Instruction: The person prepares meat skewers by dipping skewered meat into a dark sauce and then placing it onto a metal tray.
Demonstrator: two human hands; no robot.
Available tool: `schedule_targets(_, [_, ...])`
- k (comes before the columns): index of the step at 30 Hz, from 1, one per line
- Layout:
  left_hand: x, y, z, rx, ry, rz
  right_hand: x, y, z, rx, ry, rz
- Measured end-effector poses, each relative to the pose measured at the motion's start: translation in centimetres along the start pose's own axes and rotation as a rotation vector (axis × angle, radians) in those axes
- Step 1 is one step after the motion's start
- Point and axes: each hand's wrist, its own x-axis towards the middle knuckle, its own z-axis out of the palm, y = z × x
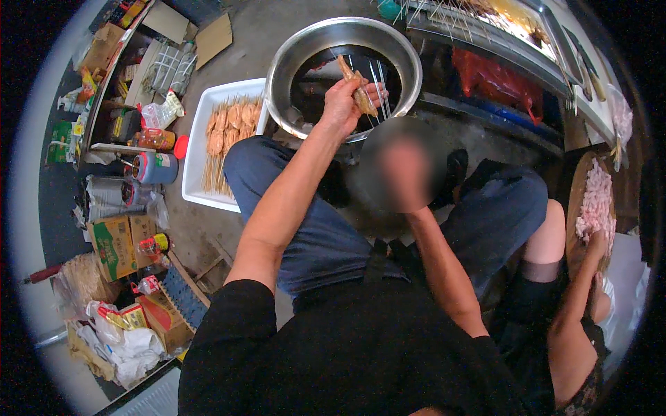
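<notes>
My left hand (346,104) is over the near part of a large steel basin (276,62) of dark liquid, gripping a piece of pale brown meat (366,102), seemingly on a skewer. Some thin, shiny skewers or streaks show beside its fingers. My right hand (407,169) is just below the basin's near rim; a blur covers it, so its fingers and anything in them cannot be made out. Left of the basin, a white plastic tray (192,151) holds rows of skewered meat (226,125) with the sticks pointing towards me.
At the right, a co-worker's hand (598,242) touches chopped pale meat (596,192) on a round wooden board (577,171). A metal counter (484,44) with skewers stands at the upper right. Jars (156,167), bottles and cardboard boxes (112,244) crowd the left side.
</notes>
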Motion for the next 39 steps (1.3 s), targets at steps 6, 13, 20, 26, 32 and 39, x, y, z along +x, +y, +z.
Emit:
schedule_targets(6, [-0.4,-0.5,0.3,0.009,-0.025,-0.019,-0.4,-0.1,-0.1,-0.009,0.006,0.053])
schedule_targets(13, [-1.1,-0.6,0.9,0.063,-0.035,-0.029,-0.2,-1.0,-0.3,-0.017,-0.012,0.095])
schedule_targets(20, [-1.7,-1.5,1.0,0.028,-0.105,-0.067,0.5,-3.0,0.4,0.221,0.059,0.355])
schedule_targets(26, [-1.0,-0.1,0.8,-0.001,-0.075,-0.012,0.7,-4.2,0.0,0.263,-0.011,0.375])
schedule_targets(32, [-0.2,0.6,0.3,-0.035,0.038,0.039,-0.7,-3.1,-1.2,0.125,0.038,0.343])
schedule_targets(39, [-0.6,-1.0,-0.6,0.034,-0.04,-0.024,-0.6,-2.8,-0.9,0.113,0.048,0.368])
